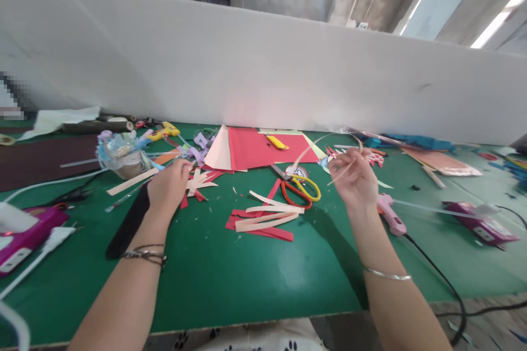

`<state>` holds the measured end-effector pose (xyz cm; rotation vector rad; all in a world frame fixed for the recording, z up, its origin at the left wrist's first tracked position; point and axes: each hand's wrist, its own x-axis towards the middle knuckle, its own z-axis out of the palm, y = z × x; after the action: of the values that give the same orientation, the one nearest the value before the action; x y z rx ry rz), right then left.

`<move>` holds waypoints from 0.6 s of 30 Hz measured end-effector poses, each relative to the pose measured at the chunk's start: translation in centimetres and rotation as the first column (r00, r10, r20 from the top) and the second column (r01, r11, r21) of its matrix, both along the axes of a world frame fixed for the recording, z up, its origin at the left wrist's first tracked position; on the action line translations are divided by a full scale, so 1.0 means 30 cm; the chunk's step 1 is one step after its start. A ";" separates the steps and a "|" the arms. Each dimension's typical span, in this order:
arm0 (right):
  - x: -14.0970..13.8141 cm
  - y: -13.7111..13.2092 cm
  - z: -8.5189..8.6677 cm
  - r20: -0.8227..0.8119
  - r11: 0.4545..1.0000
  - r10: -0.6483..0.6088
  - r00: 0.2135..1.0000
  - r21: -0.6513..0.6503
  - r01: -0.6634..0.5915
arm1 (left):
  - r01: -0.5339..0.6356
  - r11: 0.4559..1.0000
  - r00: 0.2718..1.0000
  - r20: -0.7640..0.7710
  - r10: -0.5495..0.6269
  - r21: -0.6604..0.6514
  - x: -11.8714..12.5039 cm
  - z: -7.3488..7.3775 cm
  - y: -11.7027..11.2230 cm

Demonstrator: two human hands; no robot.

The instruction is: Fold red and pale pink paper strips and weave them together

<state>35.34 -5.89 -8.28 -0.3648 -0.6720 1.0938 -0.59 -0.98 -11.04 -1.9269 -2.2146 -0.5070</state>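
Observation:
My right hand (357, 175) is raised over the table, its fingers pinched on a thin peach paper strip (303, 152) that arcs away to the left. My left hand (168, 186) is closed beside crossed peach and red paper strips (198, 182). Its fingertips are partly hidden, so I cannot make out what they grip. A dark, long flat object (130, 222) lies under the left wrist. Between my hands, scissors (312, 186) with red and yellow handles lie behind loose peach paper strips (267, 219) and red ones.
Red paper sheets (251, 148) with a yellow cutter (277, 142) lie at the back, before a white partition (247, 66). A pink glue gun (392, 215) trails its cable at right. Magenta power strips (480, 223) sit at both sides. A wrapped bundle (121, 153) stands at left.

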 end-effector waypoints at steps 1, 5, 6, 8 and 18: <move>0.017 0.002 0.001 -0.029 1.000 -0.005 1.000 0.017 0.005 | -0.018 1.000 1.000 0.004 0.018 -0.003 -0.008 -0.001 0.001; 0.030 0.007 -0.010 -0.060 0.996 0.084 0.995 0.045 -0.081 | 0.089 0.994 0.994 -0.063 -0.085 0.070 -0.009 -0.007 -0.002; 0.021 0.006 -0.014 -0.036 0.994 0.105 0.994 0.042 -0.104 | 0.112 0.986 0.992 -0.068 -0.104 0.126 -0.005 -0.008 -0.003; -0.003 0.004 -0.021 0.040 0.991 0.127 0.991 0.036 -0.128 | 0.092 0.956 0.996 -0.007 -0.094 0.278 0.006 -0.008 -0.005; -0.104 -0.016 -0.049 0.244 0.964 0.263 0.933 -0.040 -0.262 | 0.126 0.833 0.949 0.179 -0.259 0.539 0.029 0.035 -0.024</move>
<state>32.21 -6.35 -9.73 -0.4304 -0.9596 1.3178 0.27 -1.69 -9.97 -1.8578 -1.7361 -1.2956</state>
